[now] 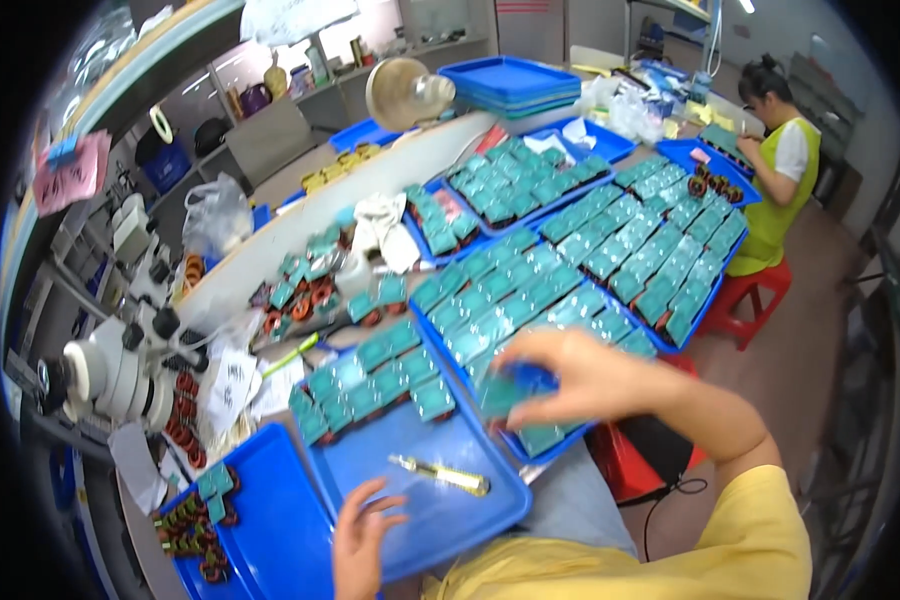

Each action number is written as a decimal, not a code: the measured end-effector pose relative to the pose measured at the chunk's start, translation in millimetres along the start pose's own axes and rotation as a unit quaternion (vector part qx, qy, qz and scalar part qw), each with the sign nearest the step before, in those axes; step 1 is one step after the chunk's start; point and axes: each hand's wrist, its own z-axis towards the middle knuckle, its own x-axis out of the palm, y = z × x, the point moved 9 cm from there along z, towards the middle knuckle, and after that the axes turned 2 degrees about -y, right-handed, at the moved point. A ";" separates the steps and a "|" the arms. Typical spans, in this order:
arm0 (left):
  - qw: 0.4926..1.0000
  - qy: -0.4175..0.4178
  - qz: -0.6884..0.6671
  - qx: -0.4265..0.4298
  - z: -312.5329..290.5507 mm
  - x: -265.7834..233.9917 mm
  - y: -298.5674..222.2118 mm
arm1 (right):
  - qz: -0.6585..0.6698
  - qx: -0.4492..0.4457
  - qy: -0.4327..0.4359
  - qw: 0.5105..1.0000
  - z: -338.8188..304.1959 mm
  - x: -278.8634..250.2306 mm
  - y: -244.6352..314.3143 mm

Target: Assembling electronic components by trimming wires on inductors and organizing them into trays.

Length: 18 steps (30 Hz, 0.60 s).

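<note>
Teal parts (515,392), small squarish blocks with a glossy top, sit in the right hand (580,375), whose fingers (530,352) curl closed around one or two of them; motion blur hides the exact count. That hand hovers over the near end of a long blue tray (560,445) at mid-scene, packed with rows of the same teal blocks, too many and too blurred to count.

Just left of it lies a second blue tray (440,500), holding about a dozen teal blocks at its far end and one brass-coloured tool (440,475) on its bare floor. The left hand (358,540) rests at the near edge of this tray, fingers spread open, holding nothing.

Further left, a third blue tray (280,520) carries a small cluster of dark copper-wound rings (185,530) with a few teal blocks among them. A white microscope (110,370) stands on the counter (570,500) at far left.

Far across, three more blue trays of teal blocks stretch to the right, where another person in a yellow-green vest (780,180) sits on a red stool (755,295). A stack of blue trays (510,80) sits at the far end.
</note>
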 end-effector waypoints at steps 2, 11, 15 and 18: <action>0.995 -0.080 0.053 -0.003 5.0 -40.8 -8.9 | -0.082 0.082 -0.131 0.985 22.1 -78.9 -65.5; 0.920 -0.331 0.206 -0.044 -30.9 -178.4 -0.7 | -0.319 0.267 -0.416 0.809 103.3 -304.1 -322.5; 0.889 -0.401 0.218 0.012 -53.7 -220.2 14.1 | -0.390 0.227 -0.362 0.816 149.7 -303.5 -405.8; 0.818 -0.426 0.387 0.025 -40.4 -219.5 -7.6 | -0.302 0.217 -0.281 0.884 133.2 -315.7 -459.1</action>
